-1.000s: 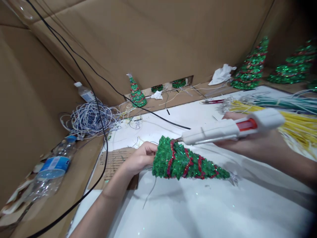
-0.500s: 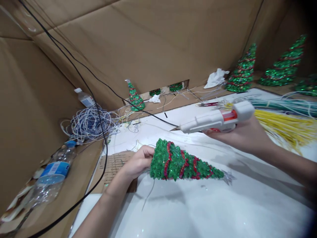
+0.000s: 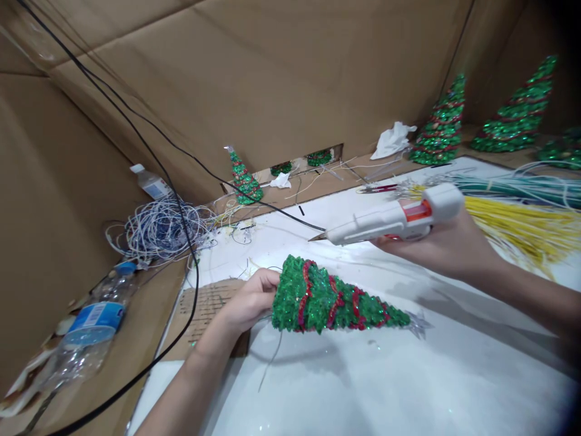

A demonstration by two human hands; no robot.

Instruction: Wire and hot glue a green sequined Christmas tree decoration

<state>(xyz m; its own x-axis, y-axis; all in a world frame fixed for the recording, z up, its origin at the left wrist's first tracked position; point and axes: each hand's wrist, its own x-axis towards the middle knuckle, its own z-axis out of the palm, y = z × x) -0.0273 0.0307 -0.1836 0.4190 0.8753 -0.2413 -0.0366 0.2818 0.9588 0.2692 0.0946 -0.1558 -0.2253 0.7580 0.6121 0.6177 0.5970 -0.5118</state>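
Observation:
By its wide base, my left hand grips a small glittery green Christmas tree wound with red trim. The tree lies sideways, its silver star pointing right; a thin wire hangs below the base. My right hand is closed around a white hot glue gun with orange parts. The gun's metal nozzle points left, above and behind the tree and apart from it. The fingertips of the left hand are hidden behind the tree's base.
Several finished trees stand along the cardboard wall. Yellow strands and teal strands lie at right. A wire tangle, a plastic bottle and a black cord are at left. Red-handled pliers or snippers lie at the back.
The view has shifted slightly, so the background sits a little further left. Both hands keep hold of the tree and the glue gun in nearly the same places.

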